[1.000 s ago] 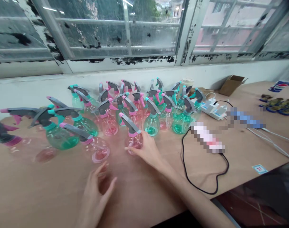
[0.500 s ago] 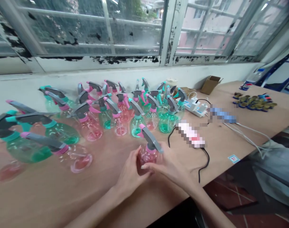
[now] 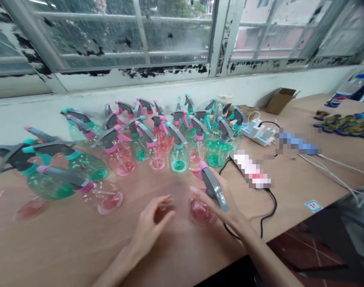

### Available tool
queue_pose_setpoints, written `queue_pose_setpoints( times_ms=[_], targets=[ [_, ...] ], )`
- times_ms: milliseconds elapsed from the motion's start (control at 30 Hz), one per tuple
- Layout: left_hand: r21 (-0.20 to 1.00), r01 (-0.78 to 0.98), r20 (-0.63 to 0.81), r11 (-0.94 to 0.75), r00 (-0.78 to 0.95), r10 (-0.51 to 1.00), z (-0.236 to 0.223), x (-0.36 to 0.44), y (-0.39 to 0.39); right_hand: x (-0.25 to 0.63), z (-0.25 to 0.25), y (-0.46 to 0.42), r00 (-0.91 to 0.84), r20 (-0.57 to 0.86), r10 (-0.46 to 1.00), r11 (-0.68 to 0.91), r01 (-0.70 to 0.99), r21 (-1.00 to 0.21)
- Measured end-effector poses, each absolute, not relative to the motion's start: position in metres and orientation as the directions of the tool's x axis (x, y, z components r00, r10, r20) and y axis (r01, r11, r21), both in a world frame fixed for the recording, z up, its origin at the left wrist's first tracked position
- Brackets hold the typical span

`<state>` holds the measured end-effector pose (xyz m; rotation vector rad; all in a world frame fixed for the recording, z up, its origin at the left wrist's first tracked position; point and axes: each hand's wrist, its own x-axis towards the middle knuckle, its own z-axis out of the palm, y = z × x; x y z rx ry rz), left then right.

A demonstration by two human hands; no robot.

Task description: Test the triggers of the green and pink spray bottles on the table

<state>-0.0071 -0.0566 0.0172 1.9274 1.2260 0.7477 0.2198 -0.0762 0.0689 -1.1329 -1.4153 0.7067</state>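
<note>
Pink spray bottle [image 3: 202,210]: in front of the grouped bottles [image 3: 178,157], near the tabletop [image 3: 80,247] edge, tilted, grasped near its neck by the right hand [image 3: 229,213]. Left hand [image 3: 150,221] alongside, fingers released, half-curled, apart from it.

Shows pink in the spray bottle [image 3: 201,211] nearest the brown table's [image 3: 80,247] front edge, grey and pink on its trigger head [image 3: 212,186]. Mixes green and pink among bottles [image 3: 121,160] toward the back edge.

Spray bottles [image 3: 179,158] on brown table [image 3: 65,247]
</note>
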Motion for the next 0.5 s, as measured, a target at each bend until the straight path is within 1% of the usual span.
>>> queue_pose_setpoints(
  times_ms=[67,133,167,300,400,500],
  targets=[
    [0.819,0.565,0.026,-0.103,0.142,0.99,0.016,-0.039,-0.055,0.22,0.069,-0.077,0.097,0.442,0.892,0.404,0.271,-0.874],
    [0.796,0.604,0.038,-0.021,-0.016,0.999,0.014,-0.07,-0.052,0.22,0.071,-0.078,0.079,0.492,0.867,0.45,0.299,-0.842],
    [0.788,0.615,0.029,0.012,-0.058,0.998,0.013,-0.083,-0.049,0.221,0.073,-0.079,0.07,0.501,0.863,0.46,0.305,-0.834],
    [0.815,0.573,-0.012,0.088,-0.135,0.991,0.016,-0.108,-0.039,0.223,0.079,-0.081,0.021,0.484,0.875,0.451,0.329,-0.83],
    [0.801,0.588,-0.037,0.112,-0.137,0.99,0.023,-0.106,-0.028,0.227,0.081,-0.082,-0.008,0.473,0.881,0.444,0.356,-0.822],
    [0.781,0.617,-0.034,0.097,-0.113,0.993,0.029,-0.1,-0.018,0.23,0.08,-0.083,0.007,0.446,0.895,0.416,0.351,-0.839]
  ],
)
